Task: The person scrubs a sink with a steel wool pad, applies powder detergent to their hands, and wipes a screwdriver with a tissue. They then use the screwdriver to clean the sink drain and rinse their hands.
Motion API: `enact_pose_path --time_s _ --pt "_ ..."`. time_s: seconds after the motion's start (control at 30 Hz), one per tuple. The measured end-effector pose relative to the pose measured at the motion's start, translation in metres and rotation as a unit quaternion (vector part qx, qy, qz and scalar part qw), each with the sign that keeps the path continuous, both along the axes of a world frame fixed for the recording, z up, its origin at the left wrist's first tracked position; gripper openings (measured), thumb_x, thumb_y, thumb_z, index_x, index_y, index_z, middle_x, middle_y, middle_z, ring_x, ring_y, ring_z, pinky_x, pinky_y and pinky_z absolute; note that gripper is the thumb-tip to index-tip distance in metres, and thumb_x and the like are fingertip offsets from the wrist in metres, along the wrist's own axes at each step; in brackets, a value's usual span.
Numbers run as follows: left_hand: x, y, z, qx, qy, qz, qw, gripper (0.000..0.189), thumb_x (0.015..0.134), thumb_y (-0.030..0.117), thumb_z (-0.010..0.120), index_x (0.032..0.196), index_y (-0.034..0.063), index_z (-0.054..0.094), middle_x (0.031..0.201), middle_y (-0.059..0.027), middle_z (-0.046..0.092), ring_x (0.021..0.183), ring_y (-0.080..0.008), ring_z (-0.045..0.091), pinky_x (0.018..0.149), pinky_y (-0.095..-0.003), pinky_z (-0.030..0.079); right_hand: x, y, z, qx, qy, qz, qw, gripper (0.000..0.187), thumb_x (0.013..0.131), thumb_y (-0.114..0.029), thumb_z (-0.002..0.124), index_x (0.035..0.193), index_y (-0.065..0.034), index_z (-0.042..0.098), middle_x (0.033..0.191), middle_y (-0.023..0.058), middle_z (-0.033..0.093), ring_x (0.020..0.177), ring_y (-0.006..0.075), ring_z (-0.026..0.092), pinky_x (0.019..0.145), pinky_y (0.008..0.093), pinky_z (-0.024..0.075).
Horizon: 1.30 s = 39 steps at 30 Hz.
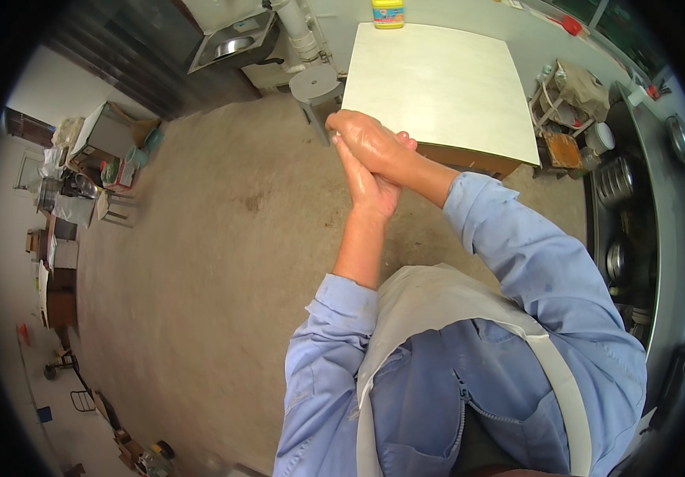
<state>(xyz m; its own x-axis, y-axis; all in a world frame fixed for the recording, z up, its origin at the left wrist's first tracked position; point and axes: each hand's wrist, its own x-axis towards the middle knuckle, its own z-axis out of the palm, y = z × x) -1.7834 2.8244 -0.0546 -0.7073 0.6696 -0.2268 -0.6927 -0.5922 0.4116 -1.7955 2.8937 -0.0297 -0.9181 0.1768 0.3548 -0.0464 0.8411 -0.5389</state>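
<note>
My right hand (372, 143) lies across my left hand (369, 182), palm against palm, and the skin of both looks wet and shiny. The right fingers wrap over the left hand, so part of the left fingers is hidden. No object shows between them. Both hands are held out above the floor, at the near left corner of a white-topped table (438, 83). I wear a blue work jacket with turned-up cuffs and a pale apron (443, 298).
A grey stool (313, 83) stands left of the table, below a metal sink (235, 45). A yellow bottle (388, 14) is on the table's far edge. Metal counter (670, 226) with pots beneath runs along the right. Boxes and furniture line the left wall.
</note>
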Motion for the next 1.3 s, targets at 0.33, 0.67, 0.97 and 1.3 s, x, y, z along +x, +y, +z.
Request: enact_pose_path --time_s 0.33,0.67,0.97,1.3 --pt "0.011 0.005 0.004 0.229 0.079 -0.061 0.968 0.052 0.075 0.038 0.069 0.108 0.0056 0.047 0.088 -0.0061 0.054 0.079 -0.0220 0.057 0.078 -0.0395 0.049 -0.014 -0.018 0.021 -0.822 0.088 0.096 0.554 0.021 0.085 0.001 0.042 0.105 0.0072 0.047 0.104 0.0210 0.056 0.088 0.0284 0.058 0.079 0.0363 0.0508" --pt "-0.005 0.019 -0.018 -0.003 -0.008 -0.031 0.999 0.029 0.077 0.019 0.070 0.096 0.0040 0.053 0.091 -0.0074 0.056 0.082 -0.0234 0.055 0.078 -0.0397 0.049 -0.036 0.011 -0.043 0.014 0.114 0.006 0.993 0.015 0.077 -0.001 0.054 0.091 0.0024 0.058 0.087 0.0162 0.065 0.073 0.0295 0.063 0.068 0.0350 0.0509" --pt "-0.038 0.015 -0.033 -0.101 -0.080 0.023 0.991 0.035 0.084 0.029 0.062 0.106 0.0030 0.058 0.108 -0.0133 0.061 0.102 -0.0314 0.058 0.092 -0.0484 0.046 -0.006 0.022 -0.054 0.230 -0.149 0.058 0.960 0.011 0.074 -0.006 0.055 0.076 0.0008 0.064 0.086 0.0153 0.067 0.082 0.0299 0.063 0.073 0.0370 0.0499" --pt "-0.054 0.042 -0.037 -0.073 -0.116 0.009 0.991 0.034 0.096 0.032 0.041 0.088 0.0008 0.050 0.084 -0.0134 0.057 0.085 -0.0310 0.057 0.084 -0.0455 0.047 0.031 0.053 -0.061 0.171 0.079 0.186 0.964 0.037 0.074 -0.003 0.058 0.110 0.0023 0.057 0.116 0.0179 0.057 0.108 0.0333 0.051 0.096 0.0426 0.0384"
